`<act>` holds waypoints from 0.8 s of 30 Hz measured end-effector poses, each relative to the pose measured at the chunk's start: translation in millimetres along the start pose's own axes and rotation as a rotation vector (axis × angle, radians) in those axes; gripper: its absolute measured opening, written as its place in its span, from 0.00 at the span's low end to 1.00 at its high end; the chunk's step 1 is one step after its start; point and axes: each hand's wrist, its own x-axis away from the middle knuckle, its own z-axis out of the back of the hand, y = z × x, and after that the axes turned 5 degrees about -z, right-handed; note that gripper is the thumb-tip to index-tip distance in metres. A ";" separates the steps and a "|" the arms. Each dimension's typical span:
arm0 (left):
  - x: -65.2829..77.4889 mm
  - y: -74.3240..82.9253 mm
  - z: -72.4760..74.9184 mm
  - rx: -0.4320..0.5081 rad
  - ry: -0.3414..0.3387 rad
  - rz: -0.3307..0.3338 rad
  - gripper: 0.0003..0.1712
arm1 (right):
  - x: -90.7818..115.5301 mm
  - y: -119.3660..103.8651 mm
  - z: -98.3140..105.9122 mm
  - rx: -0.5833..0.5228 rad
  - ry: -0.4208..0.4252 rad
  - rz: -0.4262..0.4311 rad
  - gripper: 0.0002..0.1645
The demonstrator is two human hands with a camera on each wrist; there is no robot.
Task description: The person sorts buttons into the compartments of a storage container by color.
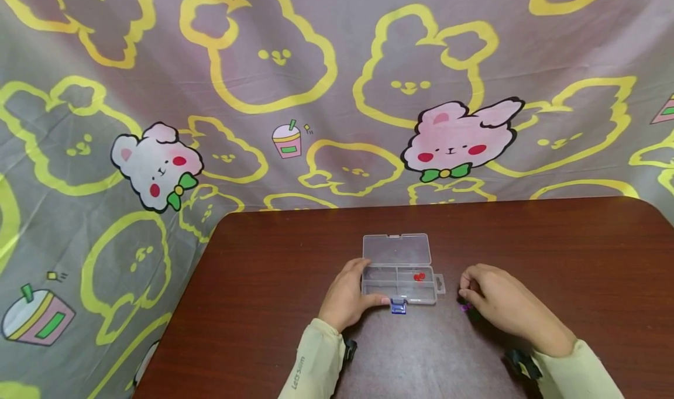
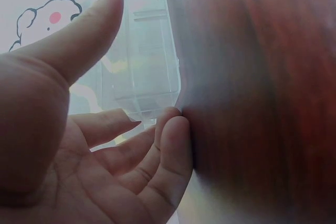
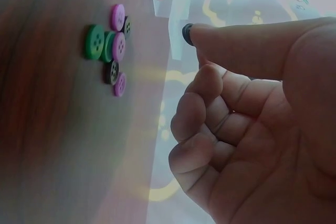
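A clear plastic compartment box [image 1: 416, 299] lies with its lid [image 1: 397, 250] folded back. Several red buttons [image 1: 419, 277] sit in its back right compartment. My left hand [image 1: 343, 293] holds the box at its left end, thumb along the front edge near the blue latch [image 1: 398, 306]. Right of the box, my right hand [image 1: 500, 298] pinches a black button [image 3: 187, 34] between thumb and index finger. Below that hand lie green buttons [image 3: 95, 41], purple buttons [image 3: 118, 17] and black buttons [image 3: 111, 72] in a loose group, mostly hidden in the head view.
The box's hanging tab [image 1: 440, 284] sticks out on its right side, toward my right hand. A dark brown wooden table [image 1: 274, 258] carries everything. Behind it hangs a grey cloth [image 1: 337, 118] printed with cartoon animals.
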 end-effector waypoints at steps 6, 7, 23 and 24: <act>-0.1 0.0 -0.1 -0.002 0.006 -0.006 0.51 | -3.4 -5.2 0.0 0.002 0.004 0.010 0.13; -0.2 0.2 0.0 0.000 0.009 -0.007 0.51 | -3.9 -6.0 -0.2 0.003 0.005 0.010 0.13; -0.6 1.7 -0.2 -0.001 0.013 -0.006 0.51 | -11.4 -17.2 -6.0 -0.019 0.022 0.016 0.13; -0.6 1.6 -0.3 -0.001 0.013 -0.006 0.51 | -11.9 -18.2 -6.3 -0.023 0.020 0.016 0.12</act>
